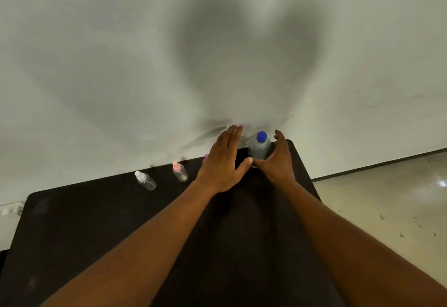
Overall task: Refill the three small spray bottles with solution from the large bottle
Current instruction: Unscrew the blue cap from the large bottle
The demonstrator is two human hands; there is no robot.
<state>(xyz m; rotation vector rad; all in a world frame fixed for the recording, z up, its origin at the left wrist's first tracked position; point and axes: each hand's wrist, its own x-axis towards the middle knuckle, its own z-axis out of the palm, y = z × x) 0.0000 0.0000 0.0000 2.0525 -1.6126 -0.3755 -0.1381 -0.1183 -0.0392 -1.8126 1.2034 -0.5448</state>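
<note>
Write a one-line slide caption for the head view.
Both open hands, left hand and right hand, reach around the capped large bottle on the black table.

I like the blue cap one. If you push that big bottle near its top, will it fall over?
Probably it could. The big bottle stands upright and tall on the black table, so a push near its blue cap might tip it. It looks filled, so likely heavy. Its clear sides look smooth, maybe slippery; both hands are open beside it.
</note>
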